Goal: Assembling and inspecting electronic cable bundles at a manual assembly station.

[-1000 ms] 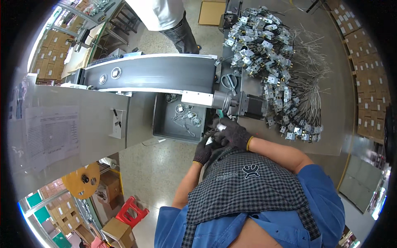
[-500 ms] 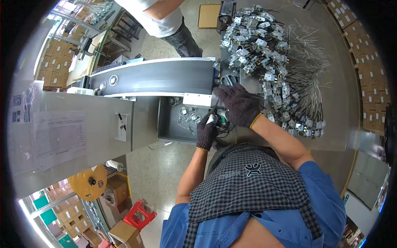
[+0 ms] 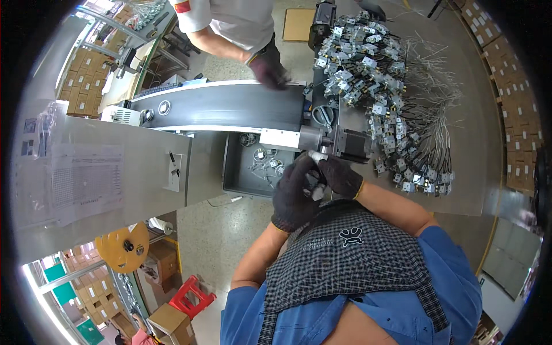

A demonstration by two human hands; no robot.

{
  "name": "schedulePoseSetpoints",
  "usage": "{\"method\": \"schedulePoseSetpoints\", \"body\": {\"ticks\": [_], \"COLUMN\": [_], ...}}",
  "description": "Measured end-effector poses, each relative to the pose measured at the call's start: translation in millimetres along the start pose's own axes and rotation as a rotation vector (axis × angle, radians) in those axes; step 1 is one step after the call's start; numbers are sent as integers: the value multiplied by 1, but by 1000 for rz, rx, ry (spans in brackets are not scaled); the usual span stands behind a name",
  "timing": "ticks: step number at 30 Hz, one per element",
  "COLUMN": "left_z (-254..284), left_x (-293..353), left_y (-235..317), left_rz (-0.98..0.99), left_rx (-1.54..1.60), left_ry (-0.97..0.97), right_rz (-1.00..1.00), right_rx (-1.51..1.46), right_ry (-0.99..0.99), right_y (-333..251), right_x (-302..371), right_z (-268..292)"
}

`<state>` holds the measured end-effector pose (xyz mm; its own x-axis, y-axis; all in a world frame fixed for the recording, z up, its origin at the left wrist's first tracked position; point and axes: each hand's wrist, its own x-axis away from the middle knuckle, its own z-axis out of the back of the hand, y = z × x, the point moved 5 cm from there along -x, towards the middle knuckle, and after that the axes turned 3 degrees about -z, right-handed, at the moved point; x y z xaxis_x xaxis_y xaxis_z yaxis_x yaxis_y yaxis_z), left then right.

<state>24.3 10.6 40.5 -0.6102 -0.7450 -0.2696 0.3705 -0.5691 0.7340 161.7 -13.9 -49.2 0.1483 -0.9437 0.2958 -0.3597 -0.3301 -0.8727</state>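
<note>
Just below the middle of the frame, the small white part (image 3: 318, 190) is mostly hidden between the two dark-gloved hands, so its shape is hard to make out. The left hand (image 3: 294, 195) curls around it from the left, fingers closed on it. The right hand (image 3: 340, 176) meets it from the right with fingertips pinched against the same part; how much each hand bears is unclear. The person's lap, covered by a black-and-white checked apron (image 3: 345, 259), cuts off the forearms at the lower edge.

Half a second ago the right hand was stretched up toward the black stepper motor (image 3: 349, 144) at the end of the dark conveyor belt (image 3: 230, 106); now it has come back down to join the left hand, below the motor. At the top, a co-worker's gloved hand (image 3: 265, 72) now reaches onto the belt, where before only the torso showed.

The white part sits just below the motor and right of the grey metal tray (image 3: 238, 172) holding loose pieces. The heap of small wired metal components (image 3: 391, 98) spreads over the grey counter (image 3: 466, 172) at upper right.
</note>
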Motion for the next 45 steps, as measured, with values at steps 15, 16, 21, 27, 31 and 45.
{"method": "schedulePoseSetpoints", "body": {"ticks": [15, 16, 21, 27, 31, 45], "left_z": [-8, -13, -20, -65, -90, -45], "left_x": [-23, -29, -55, -145, -155, 26], "left_y": [-9, -11, -85, -216, -326, -232], "left_rz": [99, 96, 295, 660, 738, 619], "left_rx": [169, 167, 593, 726, 695, 349], "left_ry": [-428, -432, 164, 191, 79, 77], "right_rz": [-141, 303, 486, 694, 737, 410], "right_rx": [177, 536, 693, 1145, 1099, 1005], "right_ry": [26, -3, 430, 632, 563, 1482], "right_y": [17, -5, -67, -62, -66, -57], "right_x": [-14, -5, 4, 13, 6, 144], "right_z": [32, 24, 14, 41, 27, 178]}}
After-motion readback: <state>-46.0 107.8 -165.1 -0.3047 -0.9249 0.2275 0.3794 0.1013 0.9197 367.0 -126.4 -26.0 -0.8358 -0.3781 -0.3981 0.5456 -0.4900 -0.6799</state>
